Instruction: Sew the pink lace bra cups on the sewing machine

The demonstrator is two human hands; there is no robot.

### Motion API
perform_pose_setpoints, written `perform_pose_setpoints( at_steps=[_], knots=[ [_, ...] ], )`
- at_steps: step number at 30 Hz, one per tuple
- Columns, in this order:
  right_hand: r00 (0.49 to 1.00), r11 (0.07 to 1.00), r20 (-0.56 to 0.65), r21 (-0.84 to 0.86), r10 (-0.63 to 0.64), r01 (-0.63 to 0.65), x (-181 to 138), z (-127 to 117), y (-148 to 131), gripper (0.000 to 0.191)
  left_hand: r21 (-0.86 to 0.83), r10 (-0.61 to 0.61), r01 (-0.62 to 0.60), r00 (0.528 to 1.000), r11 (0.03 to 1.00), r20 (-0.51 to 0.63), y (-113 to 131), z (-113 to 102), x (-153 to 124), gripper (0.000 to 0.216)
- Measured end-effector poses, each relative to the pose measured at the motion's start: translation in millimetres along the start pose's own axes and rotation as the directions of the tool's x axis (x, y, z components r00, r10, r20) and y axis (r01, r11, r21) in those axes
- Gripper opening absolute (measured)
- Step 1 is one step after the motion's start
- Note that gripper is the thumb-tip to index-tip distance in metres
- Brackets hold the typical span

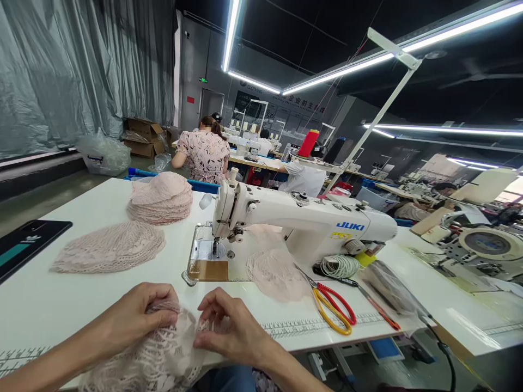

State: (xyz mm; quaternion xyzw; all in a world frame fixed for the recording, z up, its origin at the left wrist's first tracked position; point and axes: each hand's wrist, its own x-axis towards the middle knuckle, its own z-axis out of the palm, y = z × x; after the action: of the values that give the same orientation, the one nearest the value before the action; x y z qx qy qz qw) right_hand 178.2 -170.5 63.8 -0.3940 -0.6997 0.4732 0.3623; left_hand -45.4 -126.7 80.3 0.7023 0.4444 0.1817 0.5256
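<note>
Both my hands rest at the near edge of the white sewing table (pixel 61 305), gripping a piece of pale pink lace (pixel 163 356) that hangs over the edge. My left hand (pixel 137 316) curls its fingers over the lace's top left. My right hand (pixel 229 326) pinches the lace's right side. A white JUKI sewing machine (pixel 302 218) stands just beyond, its needle plate (pixel 208 253) in front of my hands. Another pink lace piece (pixel 278 272) lies under the machine arm.
Two stacks of pink lace pieces (pixel 161 198) (pixel 110 247) lie at left. Scissors with red and yellow handles (pixel 333 307) and a coil of white cord (pixel 339 265) lie at right. A dark tablet (pixel 24 245) sits far left. Other people sew at tables behind.
</note>
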Motion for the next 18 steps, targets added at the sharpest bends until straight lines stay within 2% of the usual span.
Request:
perform_pose_setpoints(
  at_steps=[4, 11, 18],
  knots=[
    [1.000, 0.999, -0.022, -0.046, 0.010, -0.011, 3.1, 3.7, 1.0, 0.047, 0.015, -0.004, 0.005, 1.000, 1.000, -0.026, -1.2, 0.4, -0.4, 0.020],
    [0.997, 0.995, -0.045, -0.089, -0.058, 0.054, 1.3, 3.0, -0.1, 0.018, 0.002, 0.010, -0.010, 1.000, 1.000, -0.030, -4.0, -1.0, 1.8, 0.022],
    [0.997, 0.989, -0.025, -0.130, -0.076, 0.072, 2.0, 2.1, -2.4, 0.023, -0.010, 0.004, -0.005, 1.000, 1.000, -0.023, -7.1, -0.3, 3.9, 0.022]
  ],
)
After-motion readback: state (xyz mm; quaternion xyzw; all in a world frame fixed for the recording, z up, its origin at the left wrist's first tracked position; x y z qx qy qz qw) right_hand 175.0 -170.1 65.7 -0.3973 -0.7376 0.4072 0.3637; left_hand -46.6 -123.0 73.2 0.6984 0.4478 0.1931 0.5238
